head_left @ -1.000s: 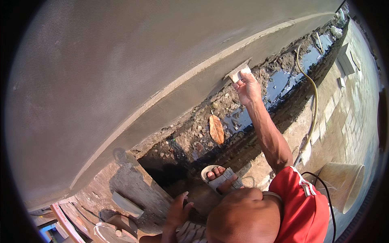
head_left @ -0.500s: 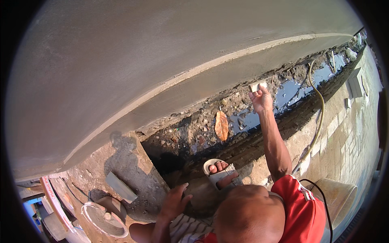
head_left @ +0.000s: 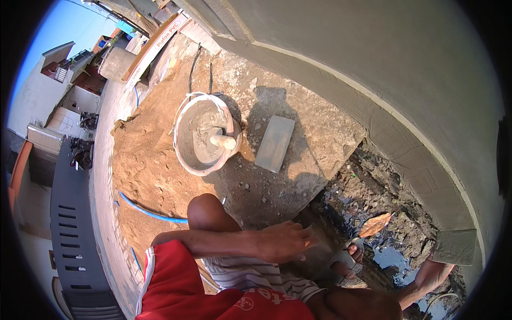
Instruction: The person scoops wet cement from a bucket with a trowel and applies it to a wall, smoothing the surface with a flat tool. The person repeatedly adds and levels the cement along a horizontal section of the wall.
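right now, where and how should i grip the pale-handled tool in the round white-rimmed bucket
Probably by its pale cylindrical handle, from the picture's right, where the grey rectangular slab lies: the handle's free end points that way, clear of the grey mortar.

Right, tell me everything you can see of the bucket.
The bucket is round and pale, apparently plastic, its rim smeared with grey. It stands upright, open-topped, on the ground, beside a flat grey slab without touching it. Grey, wet-looking mortar lies inside, and a stubby round handle sticks up from it near the rim. Its underside is hidden.
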Available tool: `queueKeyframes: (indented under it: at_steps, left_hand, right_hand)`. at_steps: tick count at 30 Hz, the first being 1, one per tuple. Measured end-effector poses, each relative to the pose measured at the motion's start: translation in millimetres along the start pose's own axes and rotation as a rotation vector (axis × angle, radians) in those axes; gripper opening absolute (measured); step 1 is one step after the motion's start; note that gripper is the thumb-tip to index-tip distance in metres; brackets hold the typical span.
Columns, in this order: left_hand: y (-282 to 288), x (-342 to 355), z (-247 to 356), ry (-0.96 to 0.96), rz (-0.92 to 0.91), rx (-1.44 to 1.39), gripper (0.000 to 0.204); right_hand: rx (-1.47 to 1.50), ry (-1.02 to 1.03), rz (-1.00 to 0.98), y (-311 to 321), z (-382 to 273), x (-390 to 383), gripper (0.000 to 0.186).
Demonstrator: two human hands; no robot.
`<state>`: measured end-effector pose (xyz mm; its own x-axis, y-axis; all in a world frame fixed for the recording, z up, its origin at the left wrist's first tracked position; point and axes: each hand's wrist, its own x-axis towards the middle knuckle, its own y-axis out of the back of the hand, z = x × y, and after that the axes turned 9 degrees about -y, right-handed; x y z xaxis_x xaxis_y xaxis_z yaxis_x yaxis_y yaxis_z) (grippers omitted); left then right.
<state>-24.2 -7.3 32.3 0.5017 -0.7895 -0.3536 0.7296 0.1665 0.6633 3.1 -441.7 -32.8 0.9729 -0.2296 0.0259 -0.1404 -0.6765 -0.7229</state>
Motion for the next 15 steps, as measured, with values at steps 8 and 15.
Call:
queueKeyframes:
  at_steps: [8, 15]
  left_hand:
    - [61, -145, -14, 0.404, 0.421, -0.039, 0.045]
    - [64, -187, -35, 0.456, 0.720, -0.361, 0.032]
  right_hand:
    - [-0.219, -0.397, -0.131, -76, 90, 8, 0.069]
    - [-0.135, -0.729, -0.430, -224, 153, 21, 0.059]
